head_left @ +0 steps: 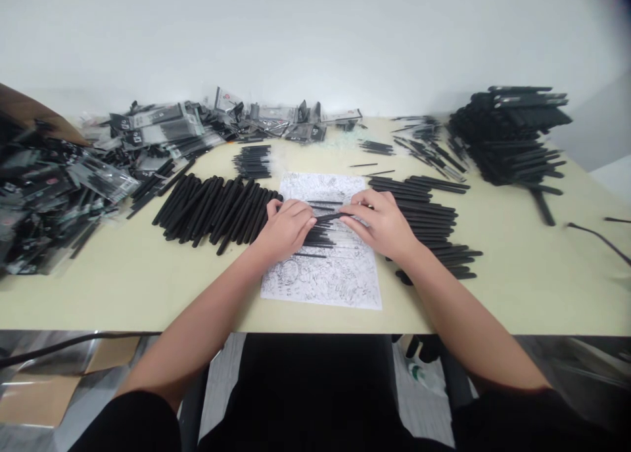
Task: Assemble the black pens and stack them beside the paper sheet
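A slim black pen (pixel 327 217) spans the gap between my two hands, over a sheet of paper (pixel 320 288) covered in scribbles. Closed fingers of my left hand (pixel 286 230) grip its left end. My right hand (pixel 378 221) pinches the right end between thumb and fingers. Thin black refills (pixel 318 238) lie on the paper beneath, partly hidden by my hands. Left of my left hand is a row of thick black pens (pixel 211 209); more black pens (pixel 428 219) lie in a stack beside my right hand.
Plastic packets (pixel 162 127) with black sticks are heaped along the back and left. A bundle of refills (pixel 252 161) lies behind the paper. At the back right rises a tall pile of black pens (pixel 507 133). A dark cable-like piece (pixel 599 234) lies on the table (pixel 532 288) at right.
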### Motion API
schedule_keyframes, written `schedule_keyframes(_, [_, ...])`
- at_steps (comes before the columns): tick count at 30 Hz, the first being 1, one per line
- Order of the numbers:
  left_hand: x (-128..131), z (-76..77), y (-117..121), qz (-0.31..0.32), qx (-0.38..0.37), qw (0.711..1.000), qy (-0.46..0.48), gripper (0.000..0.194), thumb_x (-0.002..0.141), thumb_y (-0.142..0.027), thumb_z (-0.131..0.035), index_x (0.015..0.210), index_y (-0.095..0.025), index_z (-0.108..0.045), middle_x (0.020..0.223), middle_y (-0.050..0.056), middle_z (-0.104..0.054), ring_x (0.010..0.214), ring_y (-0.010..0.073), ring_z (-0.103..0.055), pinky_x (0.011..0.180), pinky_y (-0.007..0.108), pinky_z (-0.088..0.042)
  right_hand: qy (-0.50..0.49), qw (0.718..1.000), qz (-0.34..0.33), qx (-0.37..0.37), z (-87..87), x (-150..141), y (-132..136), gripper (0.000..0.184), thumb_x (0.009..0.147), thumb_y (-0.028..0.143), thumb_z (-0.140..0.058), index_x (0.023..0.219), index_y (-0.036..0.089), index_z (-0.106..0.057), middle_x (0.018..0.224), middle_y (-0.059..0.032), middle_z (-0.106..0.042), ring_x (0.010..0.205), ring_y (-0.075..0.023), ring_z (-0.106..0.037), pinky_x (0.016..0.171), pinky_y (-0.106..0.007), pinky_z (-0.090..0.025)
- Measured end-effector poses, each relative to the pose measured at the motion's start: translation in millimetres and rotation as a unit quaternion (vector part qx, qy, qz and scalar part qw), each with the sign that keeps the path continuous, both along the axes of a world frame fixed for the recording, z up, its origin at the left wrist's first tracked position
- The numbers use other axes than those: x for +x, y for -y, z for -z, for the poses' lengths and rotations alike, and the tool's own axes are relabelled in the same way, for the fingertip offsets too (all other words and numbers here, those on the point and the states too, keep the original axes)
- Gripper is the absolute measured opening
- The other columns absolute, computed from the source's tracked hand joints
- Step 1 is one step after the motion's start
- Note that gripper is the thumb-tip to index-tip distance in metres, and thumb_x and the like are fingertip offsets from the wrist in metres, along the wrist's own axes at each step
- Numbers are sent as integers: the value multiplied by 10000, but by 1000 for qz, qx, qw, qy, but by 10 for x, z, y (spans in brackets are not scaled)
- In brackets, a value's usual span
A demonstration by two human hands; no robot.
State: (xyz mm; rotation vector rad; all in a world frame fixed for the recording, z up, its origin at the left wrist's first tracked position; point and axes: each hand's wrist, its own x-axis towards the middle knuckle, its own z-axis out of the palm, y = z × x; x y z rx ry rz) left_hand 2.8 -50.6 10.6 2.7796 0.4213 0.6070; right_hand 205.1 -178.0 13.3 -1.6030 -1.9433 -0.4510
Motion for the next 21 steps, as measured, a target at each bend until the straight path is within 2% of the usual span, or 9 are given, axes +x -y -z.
schedule_keyframes(9, [9,-24,3,-2,-9,1000,-1,337,1006,-285,-286,881,-170,-577,1035,53,-673,1023,201,-545,873,398,-203,35,999,14,11,-3,-16,-11,120,937,318,-541,1004,246,-611,995,-15,-657,873,-132,-595,792,-311,-363])
schedule_keyframes(15, [9,-31,16,-6,-58,998,-6,356,1004,-296,-287,852,-181,-588,1055,41,-670,1031,195,-537,886,399,-197,46,999,10,27,-2,-39,-14,35,933,256,-555,917,243,-583,945,44,-698,823,-103,-606,782,-307,-343])
schedule_keyframes(21, [5,-44,28,8,-122,992,27,394,996,-300,-298,739,-170,-567,981,28,-670,988,181,-556,869,395,-211,51,996,23,68,-27,-80,-11,197,912,190,-570,721,217,-527,885,60,-711,747,-96,-585,756,-315,-337])
